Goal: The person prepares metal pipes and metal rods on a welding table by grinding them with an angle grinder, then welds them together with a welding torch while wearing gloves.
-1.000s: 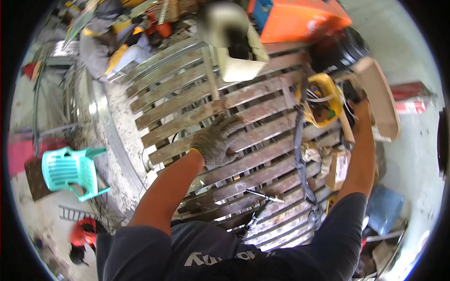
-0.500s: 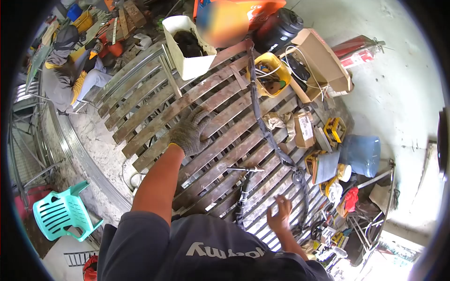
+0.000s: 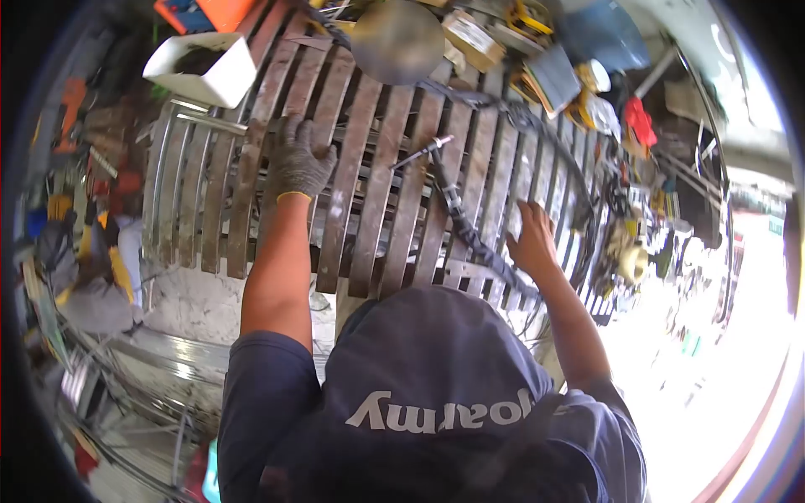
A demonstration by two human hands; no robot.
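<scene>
My left hand, in a grey knit glove, rests on the brown slats of a slatted table, fingers spread and holding nothing. To the right, my bare right hand is over the slats with its fingers apart and slightly bent, nothing visible in it. Between the two hands lies a thin metal-ended tool, perhaps a torch, joined to a black wrapped cable. That cable runs toward the table edge nearest my body, left of my right hand. Short metal bars lie beyond my left hand.
A white bin stands at the table's far left. A cardboard box, a blue container and a red cloth are along the far side. Another person sits at the left. Long metal profiles lie below.
The view has turned, swinging the table and bin left and upward. My left hand stays flat on the slats. My right hand remains apart from the tool, fingers still loose.
</scene>
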